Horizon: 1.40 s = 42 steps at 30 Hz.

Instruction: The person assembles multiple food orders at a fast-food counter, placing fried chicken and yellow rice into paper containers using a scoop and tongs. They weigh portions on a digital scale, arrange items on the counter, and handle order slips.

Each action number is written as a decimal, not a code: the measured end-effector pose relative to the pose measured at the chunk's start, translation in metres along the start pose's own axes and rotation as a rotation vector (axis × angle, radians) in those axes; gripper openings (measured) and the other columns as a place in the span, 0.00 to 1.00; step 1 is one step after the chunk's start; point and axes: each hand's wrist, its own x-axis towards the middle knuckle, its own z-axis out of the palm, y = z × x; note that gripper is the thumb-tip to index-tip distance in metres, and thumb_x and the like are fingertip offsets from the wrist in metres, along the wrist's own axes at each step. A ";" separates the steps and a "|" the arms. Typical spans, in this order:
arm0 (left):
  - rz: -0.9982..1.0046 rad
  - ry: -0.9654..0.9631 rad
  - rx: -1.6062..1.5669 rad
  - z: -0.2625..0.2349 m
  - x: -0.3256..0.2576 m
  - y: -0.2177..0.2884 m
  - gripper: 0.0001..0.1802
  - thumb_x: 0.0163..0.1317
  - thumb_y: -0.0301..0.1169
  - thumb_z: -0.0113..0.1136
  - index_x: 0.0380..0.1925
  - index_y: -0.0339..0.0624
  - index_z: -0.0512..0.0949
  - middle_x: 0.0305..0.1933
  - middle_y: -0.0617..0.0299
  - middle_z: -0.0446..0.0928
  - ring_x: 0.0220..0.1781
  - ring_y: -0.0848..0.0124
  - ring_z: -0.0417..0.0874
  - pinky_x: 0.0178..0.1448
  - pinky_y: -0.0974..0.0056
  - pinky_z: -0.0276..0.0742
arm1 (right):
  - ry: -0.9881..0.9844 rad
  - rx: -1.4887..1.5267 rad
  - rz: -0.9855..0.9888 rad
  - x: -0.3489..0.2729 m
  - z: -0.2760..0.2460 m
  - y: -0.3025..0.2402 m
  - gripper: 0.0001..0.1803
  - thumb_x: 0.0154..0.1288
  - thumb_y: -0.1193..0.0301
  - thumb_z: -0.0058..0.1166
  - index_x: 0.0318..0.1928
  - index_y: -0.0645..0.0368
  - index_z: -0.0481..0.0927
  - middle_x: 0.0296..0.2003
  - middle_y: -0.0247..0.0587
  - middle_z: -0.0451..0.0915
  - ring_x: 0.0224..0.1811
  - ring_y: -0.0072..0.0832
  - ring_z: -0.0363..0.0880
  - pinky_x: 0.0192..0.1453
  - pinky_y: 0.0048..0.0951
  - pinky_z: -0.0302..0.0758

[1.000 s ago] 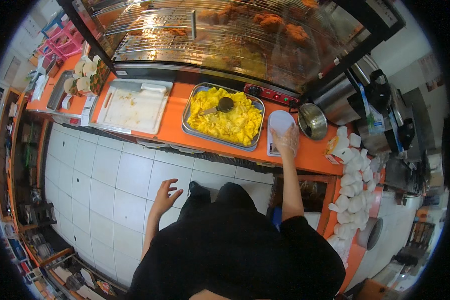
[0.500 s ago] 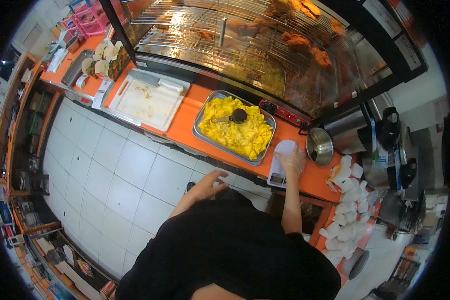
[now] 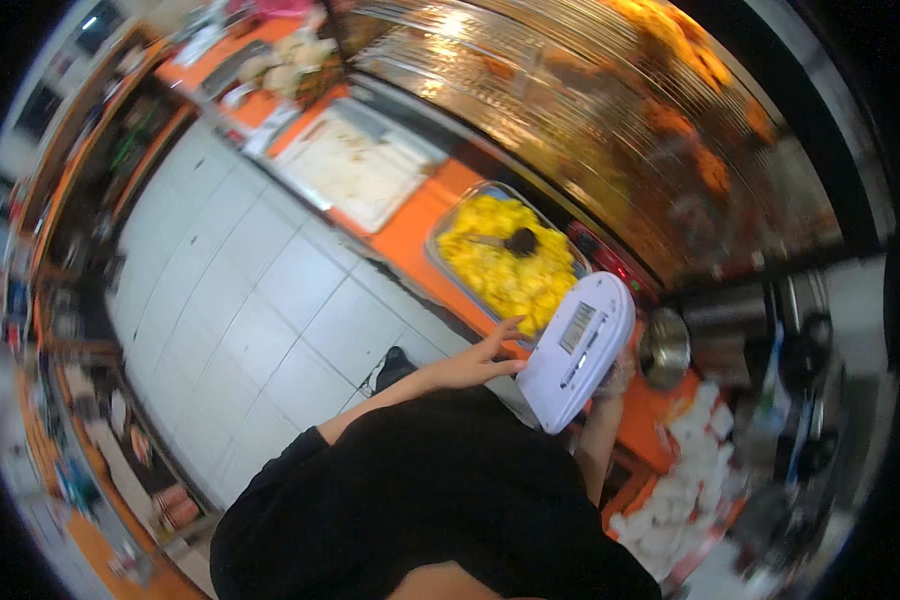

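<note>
A white kitchen scale with a small grey display is lifted off the orange counter and tilted in front of me. My right hand grips it from underneath at its right side; most of that hand is hidden behind the scale. My left hand reaches in from the left with fingers spread, its fingertips at the scale's left edge. Just behind the scale sits a metal tray of yellow food with a dark scoop lying in it.
An almost empty white tray lies further left on the counter. A metal bowl stands right of the scale, with stacks of white paper cups below it. A glass warming case holds fried food. White floor tiles lie to my left.
The scale has come up off the counter in my right hand. My left hand rose from beside my body to the scale's edge. The view tilted and moved closer.
</note>
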 end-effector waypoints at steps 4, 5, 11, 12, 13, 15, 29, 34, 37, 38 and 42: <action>0.058 0.225 -0.136 -0.016 -0.031 0.013 0.50 0.69 0.46 0.58 0.76 0.54 0.32 0.73 0.43 0.53 0.70 0.55 0.64 0.69 0.51 0.65 | -0.341 -0.037 0.127 0.032 0.082 0.022 0.49 0.48 0.64 0.70 0.71 0.56 0.60 0.57 0.44 0.75 0.53 0.37 0.80 0.54 0.39 0.83; 0.099 0.266 -0.186 -0.019 -0.040 0.013 0.50 0.69 0.46 0.57 0.76 0.55 0.31 0.73 0.44 0.52 0.70 0.55 0.63 0.69 0.50 0.64 | -0.459 -0.008 0.177 0.038 0.105 0.032 0.57 0.43 0.64 0.70 0.74 0.49 0.51 0.64 0.44 0.65 0.60 0.39 0.72 0.61 0.41 0.77; 0.279 0.664 -0.167 -0.047 -0.120 -0.012 0.59 0.62 0.62 0.57 0.76 0.57 0.28 0.76 0.44 0.48 0.75 0.50 0.56 0.73 0.46 0.56 | -0.942 -0.256 0.083 0.035 0.239 0.097 0.69 0.41 0.67 0.73 0.77 0.45 0.37 0.72 0.49 0.52 0.70 0.45 0.60 0.68 0.47 0.69; 0.306 0.711 -0.199 -0.050 -0.134 -0.016 0.59 0.61 0.64 0.56 0.76 0.58 0.28 0.76 0.43 0.48 0.75 0.49 0.55 0.73 0.46 0.55 | -1.000 -0.292 0.096 0.029 0.255 0.106 0.69 0.41 0.65 0.74 0.77 0.46 0.36 0.72 0.50 0.53 0.70 0.45 0.59 0.68 0.48 0.69; 0.324 0.751 -0.258 -0.053 -0.147 -0.020 0.60 0.60 0.66 0.56 0.76 0.58 0.28 0.77 0.43 0.47 0.75 0.49 0.55 0.73 0.45 0.54 | -1.049 -0.316 0.119 0.024 0.269 0.116 0.70 0.42 0.64 0.75 0.77 0.46 0.35 0.71 0.51 0.53 0.71 0.46 0.59 0.68 0.49 0.69; 0.342 0.836 -0.199 -0.059 -0.168 -0.026 0.63 0.55 0.71 0.55 0.76 0.57 0.29 0.77 0.43 0.45 0.76 0.47 0.54 0.73 0.43 0.55 | -1.114 -0.353 0.135 0.014 0.291 0.133 0.71 0.42 0.61 0.76 0.77 0.47 0.35 0.71 0.52 0.54 0.71 0.47 0.58 0.68 0.51 0.68; 0.161 0.717 -0.182 -0.136 -0.224 0.045 0.53 0.64 0.51 0.61 0.76 0.52 0.36 0.76 0.41 0.46 0.76 0.45 0.54 0.74 0.44 0.56 | -0.926 -0.339 -0.023 0.020 0.350 0.178 0.67 0.44 0.65 0.73 0.77 0.50 0.37 0.68 0.53 0.59 0.68 0.46 0.63 0.68 0.46 0.69; 0.184 0.718 0.053 -0.156 -0.240 0.061 0.51 0.64 0.45 0.62 0.76 0.51 0.38 0.78 0.45 0.44 0.77 0.47 0.53 0.76 0.42 0.52 | -0.818 -0.316 -0.132 0.027 0.362 0.196 0.64 0.48 0.68 0.69 0.77 0.50 0.36 0.66 0.49 0.61 0.64 0.42 0.66 0.66 0.42 0.70; 0.141 0.714 0.099 -0.166 -0.260 0.058 0.49 0.65 0.43 0.60 0.76 0.51 0.38 0.78 0.47 0.43 0.77 0.49 0.53 0.75 0.42 0.54 | -0.758 -0.351 -0.155 0.035 0.371 0.203 0.61 0.49 0.69 0.68 0.76 0.50 0.38 0.63 0.46 0.62 0.61 0.39 0.68 0.65 0.41 0.71; 0.114 0.711 0.106 -0.170 -0.268 0.055 0.48 0.66 0.43 0.59 0.76 0.50 0.38 0.78 0.48 0.43 0.77 0.50 0.54 0.75 0.43 0.56 | -0.745 -0.354 -0.171 0.038 0.374 0.206 0.61 0.49 0.69 0.68 0.76 0.50 0.38 0.63 0.46 0.62 0.62 0.39 0.68 0.65 0.41 0.71; 0.091 0.712 0.086 -0.188 -0.293 0.043 0.43 0.70 0.41 0.54 0.76 0.49 0.39 0.77 0.48 0.44 0.75 0.51 0.58 0.73 0.47 0.61 | -0.706 -0.423 -0.202 0.058 0.391 0.216 0.60 0.49 0.72 0.69 0.76 0.52 0.40 0.64 0.48 0.61 0.64 0.42 0.66 0.67 0.42 0.69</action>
